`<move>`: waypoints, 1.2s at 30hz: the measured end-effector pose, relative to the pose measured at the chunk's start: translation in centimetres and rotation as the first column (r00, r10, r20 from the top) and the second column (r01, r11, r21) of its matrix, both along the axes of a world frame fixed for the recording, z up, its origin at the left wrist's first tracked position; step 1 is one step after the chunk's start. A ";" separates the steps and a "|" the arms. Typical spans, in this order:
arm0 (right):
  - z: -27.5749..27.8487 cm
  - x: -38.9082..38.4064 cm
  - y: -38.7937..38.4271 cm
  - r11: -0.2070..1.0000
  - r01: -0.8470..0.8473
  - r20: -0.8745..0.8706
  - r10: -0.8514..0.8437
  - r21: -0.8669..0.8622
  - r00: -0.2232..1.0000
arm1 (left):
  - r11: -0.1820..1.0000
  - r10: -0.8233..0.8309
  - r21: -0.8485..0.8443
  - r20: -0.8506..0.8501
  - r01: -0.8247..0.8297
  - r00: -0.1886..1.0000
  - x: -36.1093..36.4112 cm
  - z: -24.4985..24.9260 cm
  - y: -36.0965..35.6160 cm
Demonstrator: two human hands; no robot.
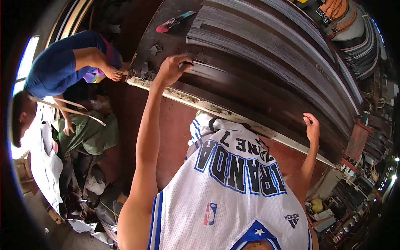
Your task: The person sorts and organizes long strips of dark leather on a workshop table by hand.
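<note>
My left hand (170, 71) is over the near left part of the dark worktable (143, 48), thumb and fingers closed on the end of a dark strip (186, 65). Farther right, my right hand (311, 128) hovers by the table's near edge with its fingers curled together; what they hold, if anything, I cannot make out. Long dark strips (250, 89) lie across the table between my hands. Beyond them are stacked rows of grey-edged strips (258, 46). A knife-like tool with a pink-red handle (166, 26) lies at the table's far left.
Another person in a blue shirt (58, 62) bends at the left beside the table corner. Dark scraps (156, 49) lie on the tabletop. Green cloth or sacking (93, 133) is heaped at lower left. Coiled belts (335, 10) and crowded shelves stand at right.
</note>
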State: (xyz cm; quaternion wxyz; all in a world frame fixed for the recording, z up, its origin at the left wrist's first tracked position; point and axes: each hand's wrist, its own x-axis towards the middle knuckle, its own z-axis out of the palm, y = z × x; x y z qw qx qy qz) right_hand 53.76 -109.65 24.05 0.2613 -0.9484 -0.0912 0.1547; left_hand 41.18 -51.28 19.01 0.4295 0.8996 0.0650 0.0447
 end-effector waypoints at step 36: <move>-1.3 1.8 7.6 0.994 -0.026 0.270 -0.005 0.110 0.963 | 0.975 0.069 -0.176 -0.358 -0.139 0.931 2.7 -1.6 4.4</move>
